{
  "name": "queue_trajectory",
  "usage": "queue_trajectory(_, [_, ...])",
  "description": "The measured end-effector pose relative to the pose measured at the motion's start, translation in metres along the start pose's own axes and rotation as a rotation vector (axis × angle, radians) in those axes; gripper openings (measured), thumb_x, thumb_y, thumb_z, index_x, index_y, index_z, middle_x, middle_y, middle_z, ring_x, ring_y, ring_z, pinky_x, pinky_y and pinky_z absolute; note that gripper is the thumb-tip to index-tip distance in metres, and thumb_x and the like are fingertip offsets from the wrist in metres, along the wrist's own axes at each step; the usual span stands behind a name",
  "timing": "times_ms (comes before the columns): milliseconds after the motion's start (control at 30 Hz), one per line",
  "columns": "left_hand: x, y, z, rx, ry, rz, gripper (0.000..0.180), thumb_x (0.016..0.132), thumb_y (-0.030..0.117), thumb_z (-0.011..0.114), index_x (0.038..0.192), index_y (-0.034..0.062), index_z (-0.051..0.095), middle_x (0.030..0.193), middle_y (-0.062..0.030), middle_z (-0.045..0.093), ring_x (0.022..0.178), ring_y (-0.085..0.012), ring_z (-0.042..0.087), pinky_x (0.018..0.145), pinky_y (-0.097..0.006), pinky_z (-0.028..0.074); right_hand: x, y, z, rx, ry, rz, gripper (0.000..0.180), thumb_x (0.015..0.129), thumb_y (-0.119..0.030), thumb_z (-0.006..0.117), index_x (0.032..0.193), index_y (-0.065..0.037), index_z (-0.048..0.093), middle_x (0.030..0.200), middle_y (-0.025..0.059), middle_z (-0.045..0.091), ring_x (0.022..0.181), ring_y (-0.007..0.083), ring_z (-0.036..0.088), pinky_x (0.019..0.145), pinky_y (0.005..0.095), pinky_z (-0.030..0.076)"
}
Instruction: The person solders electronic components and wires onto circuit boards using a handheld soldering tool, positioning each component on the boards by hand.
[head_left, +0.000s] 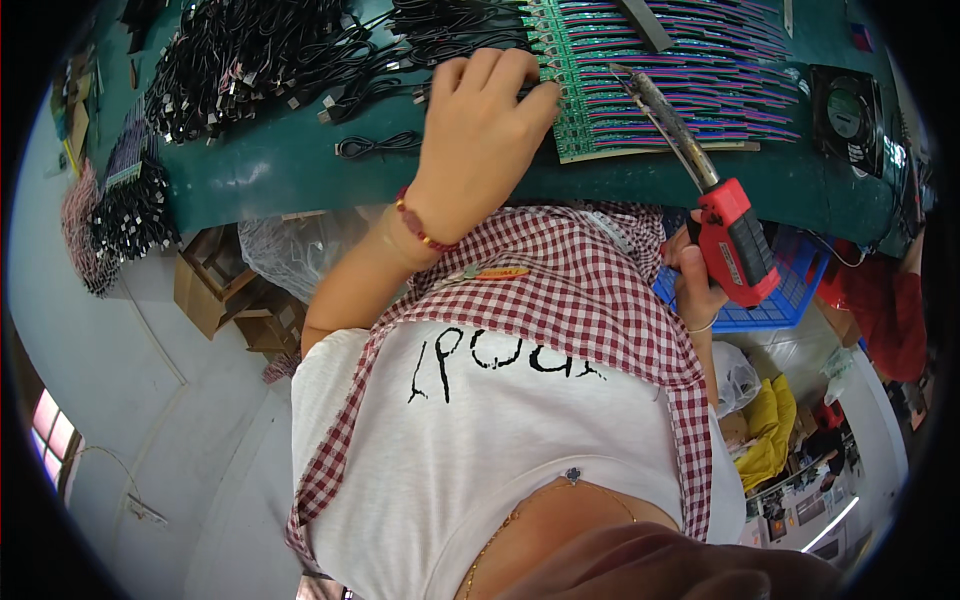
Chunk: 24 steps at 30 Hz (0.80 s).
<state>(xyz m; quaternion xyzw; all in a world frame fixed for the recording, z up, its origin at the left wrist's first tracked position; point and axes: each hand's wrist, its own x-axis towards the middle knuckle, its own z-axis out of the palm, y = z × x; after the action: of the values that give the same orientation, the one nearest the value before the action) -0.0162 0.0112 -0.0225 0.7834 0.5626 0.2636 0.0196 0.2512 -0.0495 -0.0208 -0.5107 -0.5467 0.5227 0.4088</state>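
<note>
My left hand point(485, 135), with a red bead bracelet on its wrist, bends over the left edge of a row of green circuit boards point(572, 125). Its fingers are curled together, and their tips and whatever they pinch are hidden. Thin pink, blue and black wires point(690, 100) run rightward from the boards. In my right hand point(695, 285) is a red and black soldering gun point(735, 245). Its metal barrel slants up and left, the tip over the wires near the boards. Beside my left hand lie black USB cables point(375, 145).
A big heap of black cables point(250, 60) covers the back left of the green table point(300, 165). More wire bundles point(130, 205) hang at its left edge. A black box-shaped device point(846, 118) stands at the right. Below are a blue crate point(775, 310) and cardboard boxes point(212, 280).
</note>
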Motion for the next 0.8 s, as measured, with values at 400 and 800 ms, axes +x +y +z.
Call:
queue_trajectory(400, [-0.061,-0.056,-0.05,0.083,-0.295,-0.112,0.024,0.076,0.008,0.063,0.096,0.0025,0.051,0.086,-0.0049,0.055,0.081,-0.0214,0.053,0.075,-0.033,0.04,0.022,-0.013,0.01,0.097,0.024,-0.07,0.037,0.083,-0.014,0.055,0.113,0.005,0.043,0.064,0.0054,0.045,0.056,0.0125,0.043,0.051,0.0254,0.038])
queue_trajectory(800, [-0.006,0.016,-0.024,-0.831,-0.152,-0.381,0.007,0.085,0.007,0.051,0.086,0.0008,0.048,0.057,-0.0151,0.051,0.048,-0.0298,0.052,0.045,-0.034,0.039,0.068,-0.055,0.076,0.103,-0.022,-0.09,0.042,0.08,0.002,0.058,0.119,0.005,0.042,0.083,0.0093,0.058,0.072,0.0156,0.056,0.064,0.0266,0.046])
